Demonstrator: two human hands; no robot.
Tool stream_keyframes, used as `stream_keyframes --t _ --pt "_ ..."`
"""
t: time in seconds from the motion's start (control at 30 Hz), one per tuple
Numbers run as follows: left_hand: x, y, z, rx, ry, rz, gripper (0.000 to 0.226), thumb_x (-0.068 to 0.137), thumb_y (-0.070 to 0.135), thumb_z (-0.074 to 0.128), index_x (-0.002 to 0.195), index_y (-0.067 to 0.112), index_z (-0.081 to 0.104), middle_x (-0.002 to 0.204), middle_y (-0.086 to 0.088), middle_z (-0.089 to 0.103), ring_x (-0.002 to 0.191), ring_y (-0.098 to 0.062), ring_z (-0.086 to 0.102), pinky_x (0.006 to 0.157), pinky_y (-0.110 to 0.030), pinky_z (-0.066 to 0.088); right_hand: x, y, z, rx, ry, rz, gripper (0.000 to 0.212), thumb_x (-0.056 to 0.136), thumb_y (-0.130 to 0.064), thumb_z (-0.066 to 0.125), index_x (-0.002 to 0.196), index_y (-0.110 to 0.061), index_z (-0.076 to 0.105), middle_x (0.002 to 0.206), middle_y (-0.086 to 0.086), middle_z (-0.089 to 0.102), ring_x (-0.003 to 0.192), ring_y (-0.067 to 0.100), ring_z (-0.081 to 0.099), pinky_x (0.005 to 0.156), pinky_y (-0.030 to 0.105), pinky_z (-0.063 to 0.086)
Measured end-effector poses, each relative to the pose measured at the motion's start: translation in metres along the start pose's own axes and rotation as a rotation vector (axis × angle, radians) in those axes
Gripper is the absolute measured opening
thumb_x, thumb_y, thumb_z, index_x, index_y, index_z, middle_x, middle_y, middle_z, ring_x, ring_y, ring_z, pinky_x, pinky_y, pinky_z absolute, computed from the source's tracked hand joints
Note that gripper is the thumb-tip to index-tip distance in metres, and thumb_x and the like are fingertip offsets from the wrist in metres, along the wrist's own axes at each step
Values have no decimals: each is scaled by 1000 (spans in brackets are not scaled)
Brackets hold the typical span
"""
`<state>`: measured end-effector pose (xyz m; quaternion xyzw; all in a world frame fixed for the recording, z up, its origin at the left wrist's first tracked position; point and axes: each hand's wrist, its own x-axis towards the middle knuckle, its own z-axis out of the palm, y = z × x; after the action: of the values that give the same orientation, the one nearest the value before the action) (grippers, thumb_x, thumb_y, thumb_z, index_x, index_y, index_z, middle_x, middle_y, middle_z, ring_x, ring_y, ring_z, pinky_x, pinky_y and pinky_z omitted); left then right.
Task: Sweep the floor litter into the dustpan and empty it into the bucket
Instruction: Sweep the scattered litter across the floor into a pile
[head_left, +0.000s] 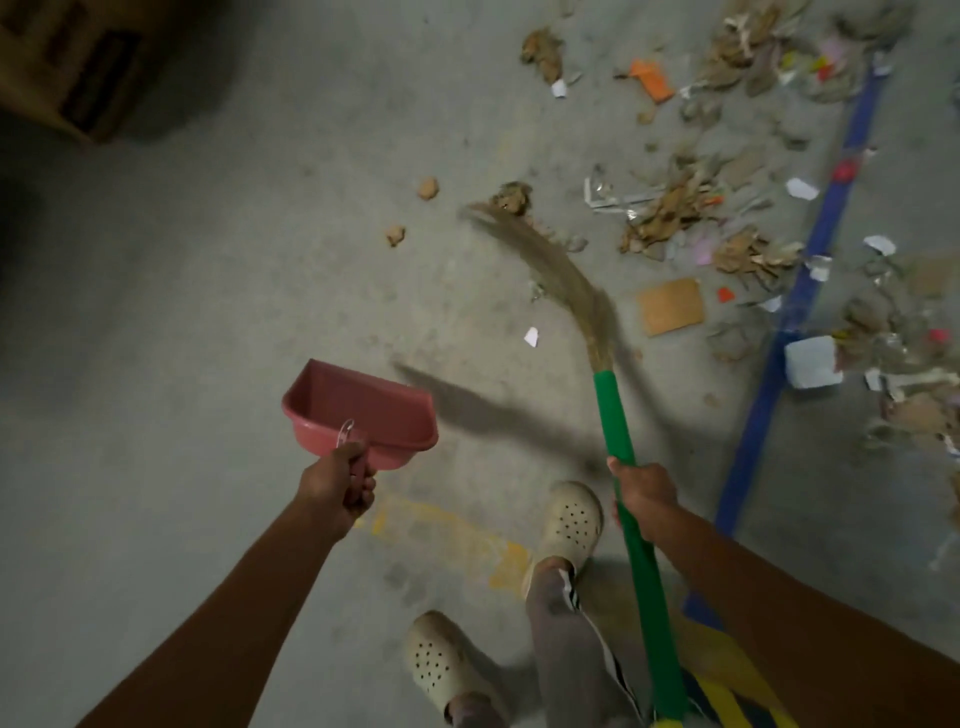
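Left hand (337, 486) is wrapped round the handle of the pink dustpan (363, 410), held out in front with the open mouth facing away. It looks empty. Right hand (644, 493) is clenched on the green handle of the broom (621, 421), whose bristles (540, 260) curve across the concrete floor (208, 286), blurred, with their tips right at a brown clump. The litter (675, 208), dry leaves, paper scraps and a cardboard square (670, 306), lies scattered ahead to the right, along a blue floor line (810, 260). Pale clogs (571, 525) stand below, and a cardboard box (67, 67) sits far left.
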<state>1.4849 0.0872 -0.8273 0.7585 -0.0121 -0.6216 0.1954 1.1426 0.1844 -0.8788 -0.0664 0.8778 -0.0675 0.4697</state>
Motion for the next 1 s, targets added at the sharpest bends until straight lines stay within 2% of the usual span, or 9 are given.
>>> stream_keyframes --t 0.07,0.23,0.37,0.47,0.53,0.6,0.8,0.87,1.0 --pt "-4 17 34 44 -35 25 19 98 18 55 83 7 54 67 -9 49 35 -10 46 35 -16 35 15 -13 -26 70 44 -2 46 95 -45 63 87 1 65 69 15 67 58 30 66 66 45 61" --pt "-13 44 105 110 -114 81 20 100 18 50 84 6 53 69 -9 50 36 -9 46 35 -15 35 34 -33 -75 158 169 -85 46 99 -50 52 81 -9 59 72 14 65 64 30 66 66 46 60" --pt "-6 49 141 157 -177 109 18 101 19 50 88 6 54 72 -8 51 39 -9 46 37 -16 35 32 -38 -95 182 184 -121 41 100 -46 54 80 -10 56 69 10 61 57 25 61 53 32 50" --pt "2 45 152 200 -207 92 18 101 20 50 91 6 55 72 -7 51 41 -9 47 37 -17 37 25 -29 -93 202 187 -202 37 99 -48 54 84 -14 56 71 7 59 60 24 59 57 40 54" --pt "3 47 151 232 -222 86 18 101 19 51 90 6 55 71 -8 51 40 -9 47 36 -18 36 13 -20 -86 205 173 -214 34 99 -47 53 90 -15 58 73 7 59 61 23 58 60 41 55" --pt "0 52 144 278 -221 85 19 101 19 51 88 6 55 72 -8 51 40 -9 46 36 -18 35 -6 -11 -78 220 141 -227 33 100 -45 53 93 -14 58 72 5 58 58 20 56 55 36 52" --pt "-13 76 92 342 -159 78 19 99 17 53 84 6 55 68 -10 51 39 -11 44 35 -19 32 -75 6 -31 114 86 -258 37 98 -51 53 77 -21 56 66 4 62 58 21 60 54 30 47" --pt "-12 84 74 381 -113 84 20 99 17 54 84 4 56 67 -10 52 39 -12 44 34 -19 32 -93 8 -14 66 7 -263 34 98 -48 55 77 -22 55 61 2 59 53 19 59 52 32 47" --pt "-7 97 46 425 -1 89 19 98 15 56 84 1 57 68 -12 53 37 -12 46 33 -18 34 -109 13 16 -141 -205 -220 39 99 -48 54 77 -15 54 59 5 58 51 26 61 52 35 49"
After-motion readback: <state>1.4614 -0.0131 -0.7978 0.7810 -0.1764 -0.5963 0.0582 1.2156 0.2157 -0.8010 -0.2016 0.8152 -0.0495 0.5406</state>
